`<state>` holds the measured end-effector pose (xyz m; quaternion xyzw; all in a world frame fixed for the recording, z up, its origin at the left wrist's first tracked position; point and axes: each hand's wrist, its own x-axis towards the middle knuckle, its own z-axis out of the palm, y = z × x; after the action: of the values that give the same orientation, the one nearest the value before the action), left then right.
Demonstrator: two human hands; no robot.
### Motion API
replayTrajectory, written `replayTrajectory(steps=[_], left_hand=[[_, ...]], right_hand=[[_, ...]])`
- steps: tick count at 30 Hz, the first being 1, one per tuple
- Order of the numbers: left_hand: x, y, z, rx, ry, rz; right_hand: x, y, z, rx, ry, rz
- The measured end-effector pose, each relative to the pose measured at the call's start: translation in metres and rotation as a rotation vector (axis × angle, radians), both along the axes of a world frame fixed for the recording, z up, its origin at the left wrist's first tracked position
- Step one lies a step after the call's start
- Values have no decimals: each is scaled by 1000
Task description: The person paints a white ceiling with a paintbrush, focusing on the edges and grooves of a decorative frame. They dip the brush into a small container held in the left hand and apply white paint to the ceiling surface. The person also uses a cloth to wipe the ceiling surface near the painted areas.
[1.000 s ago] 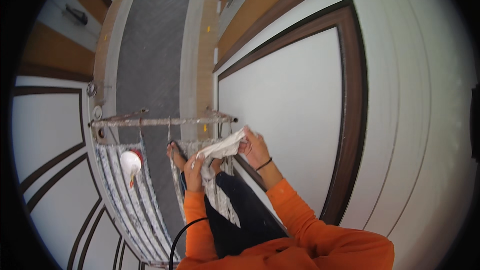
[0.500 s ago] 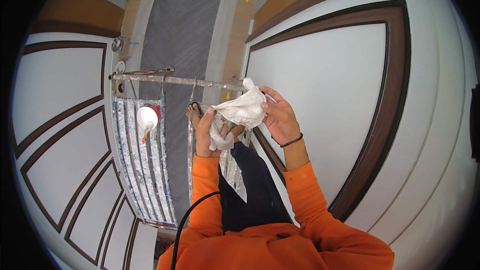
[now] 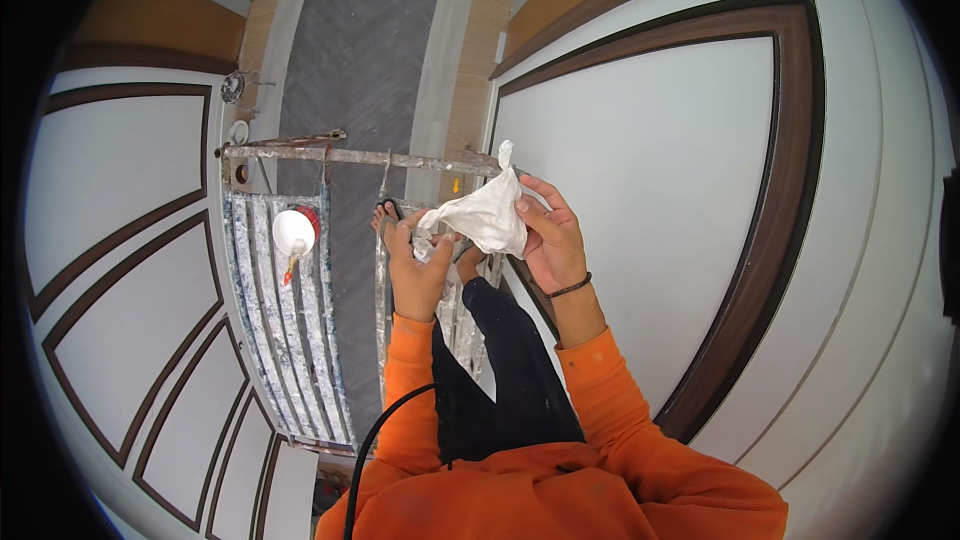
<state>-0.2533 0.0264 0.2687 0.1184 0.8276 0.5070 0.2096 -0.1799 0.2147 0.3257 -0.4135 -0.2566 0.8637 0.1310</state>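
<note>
A crumpled white cloth (image 3: 484,212) is stretched between my two hands in front of me, above my feet. My left hand (image 3: 418,270) is closed on its left end, thumb and fingers pinching it, and a bunched bit of cloth shows by the fingers. My right hand (image 3: 553,238), with a dark bracelet at the wrist, grips the right side of the cloth between thumb and fingers. One corner of the cloth sticks up past the right fingertips.
I stand on a paint-spattered scaffold platform (image 3: 462,340). Beside it on the left, a slatted platform (image 3: 290,340) carries a white-and-red bucket (image 3: 293,232) with a brush (image 3: 291,268). A metal bar (image 3: 375,157) crosses ahead. White panelled walls with brown trim (image 3: 640,155) rise on both sides; grey floor (image 3: 355,50) lies below.
The cloth has been pulled and folded, its upper corner now pointing higher. The loose part hanging by my left hand has been gathered up. My right hand has shifted slightly left.
</note>
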Motion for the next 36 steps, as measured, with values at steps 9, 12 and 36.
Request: replayTrajectory(steps=[9,12,36], left_hand=[[-16,20,47,63,57,58],[-14,18,45,106,-88,-113],[-5,9,29,466,-941,260]], right_hand=[[2,-6,-1,218,-112,127],[-1,-7,7,155,-45,158],[9,-23,-25,362,-134,404]])
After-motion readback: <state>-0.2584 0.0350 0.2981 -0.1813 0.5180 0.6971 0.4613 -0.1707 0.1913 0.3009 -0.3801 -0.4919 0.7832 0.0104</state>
